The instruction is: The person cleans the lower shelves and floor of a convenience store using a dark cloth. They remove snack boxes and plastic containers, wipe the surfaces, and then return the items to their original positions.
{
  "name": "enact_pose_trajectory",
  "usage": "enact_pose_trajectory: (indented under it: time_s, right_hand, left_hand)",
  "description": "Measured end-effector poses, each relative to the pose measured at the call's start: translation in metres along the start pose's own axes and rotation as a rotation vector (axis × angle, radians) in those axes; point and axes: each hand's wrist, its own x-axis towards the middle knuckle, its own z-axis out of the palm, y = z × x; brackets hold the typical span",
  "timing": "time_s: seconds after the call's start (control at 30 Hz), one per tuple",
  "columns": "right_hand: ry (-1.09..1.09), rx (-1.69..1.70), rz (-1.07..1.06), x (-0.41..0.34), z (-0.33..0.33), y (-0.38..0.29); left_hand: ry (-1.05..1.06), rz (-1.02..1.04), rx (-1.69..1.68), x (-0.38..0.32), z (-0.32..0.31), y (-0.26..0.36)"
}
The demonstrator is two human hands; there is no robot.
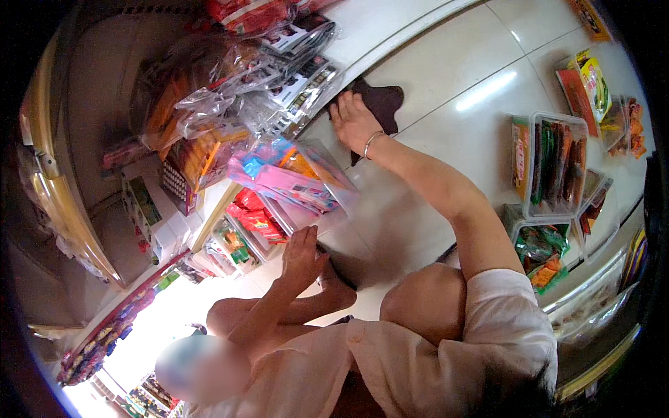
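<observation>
My right hand (354, 120), with a silver bangle at its wrist, lies palm down on a dark brown cloth (384, 102) and presses it against the tiled floor (444, 125). The cloth is crumpled and spreads out past the fingers, beside the base of the white shelf (402, 23). My left hand (303, 256) hangs by my bent leg with its fingers stretched out and nothing visible in it. Just beyond its fingertips stands a clear plastic bin of red packets (258, 219). Next to that, another clear bin (334, 183) holds pink and blue packages.
Clear plastic boxes of packaged snacks (556, 167) stand on the floor at the right, with green packets (543, 248) nearer me. Plastic-wrapped goods (298, 78) crowd the shelf at upper left. A bin of green and white packets (235, 243) stands left of my left hand.
</observation>
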Motion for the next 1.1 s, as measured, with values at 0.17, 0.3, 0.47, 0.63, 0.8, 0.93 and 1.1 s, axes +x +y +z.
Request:
enact_pose_trajectory:
  time_s: [0.17, 0.3, 0.47, 0.63, 0.8, 0.93, 1.1]
  right_hand:
    - [0.087, 0.171, -0.326, -0.003, 0.012, -0.004]
    - [0.117, 0.368, -0.350, -0.014, 0.016, 0.008]
    - [0.387, 0.455, 0.015, -0.039, 0.005, 0.016]
    - [0.259, 0.293, -0.051, 0.005, 0.014, -0.010]
    - [0.420, 0.246, -0.124, 0.014, 0.026, -0.020]
    - [0.074, 0.404, -0.405, 0.009, 0.015, 0.002]
    - [0.181, 0.497, -0.340, -0.020, 0.002, -0.007]
  left_hand:
    - [-0.214, -0.069, 0.240, 0.025, 0.018, 0.000]
    - [-0.314, -0.047, 0.252, 0.006, 0.036, 0.006]
    - [-0.487, -0.146, 0.020, 0.002, 0.024, 0.035]
    - [-0.545, -0.124, -0.079, -0.009, 0.021, 0.052]
    - [-0.431, -0.057, -0.144, -0.028, 0.044, 0.041]
    - [-0.499, 0.025, -0.167, -0.026, 0.050, 0.037]
    - [-0.291, 0.158, -0.191, -0.036, 0.061, 0.025]
